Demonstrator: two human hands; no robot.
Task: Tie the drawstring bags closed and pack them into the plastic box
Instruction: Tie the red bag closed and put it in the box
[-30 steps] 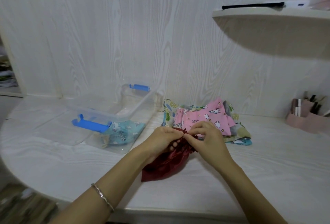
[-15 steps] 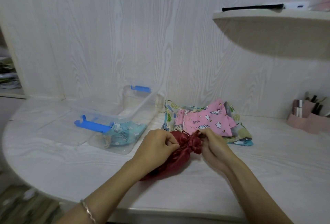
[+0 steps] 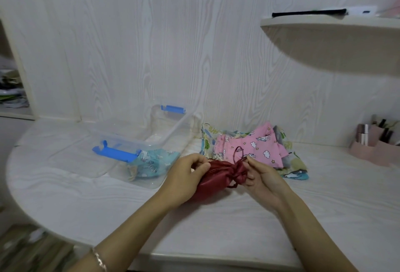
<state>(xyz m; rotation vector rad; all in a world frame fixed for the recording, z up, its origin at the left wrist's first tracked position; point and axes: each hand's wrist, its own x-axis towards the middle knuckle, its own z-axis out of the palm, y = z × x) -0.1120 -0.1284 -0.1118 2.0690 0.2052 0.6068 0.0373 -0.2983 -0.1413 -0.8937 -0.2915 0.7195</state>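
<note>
Setting: pale wood-grain wall panels behind a white rounded tabletop (image 3: 216, 224); a curved white wall shelf (image 3: 324, 24) hangs upper right, and a pink desk organiser (image 3: 376, 148) sits far right.
Bag in hand: a dark red satin drawstring bag (image 3: 218, 177) lies on the table between both hands, near the front centre, just in front of the fabric pile.
Left hand: the left hand (image 3: 188, 176) is closed around the bag's body and rear edge, pinning it.
Right hand: the right hand (image 3: 259, 176) pinches the thin dark red cord (image 3: 238, 152) at the gathered neck; a loop stands up above the fingers.
Long axis: it runs lower left to upper right, with the cinched mouth pointing right toward the right hand.
Box: a clear plastic storage box with blue latch handles (image 3: 173, 135) stands to the left, touching nothing in hand; a light blue printed bag (image 3: 153, 163) already lies in its near corner.
Waiting: a pile of pink and yellow printed cloth bags (image 3: 255, 146), apparently not yet tied.
Risk: satin is likely slippery, so the loop could slide free before a knot sets, reopening the neck.
Risk: pulling without the left hand's hold would probably drag the whole bag rightward instead of tightening.
</note>
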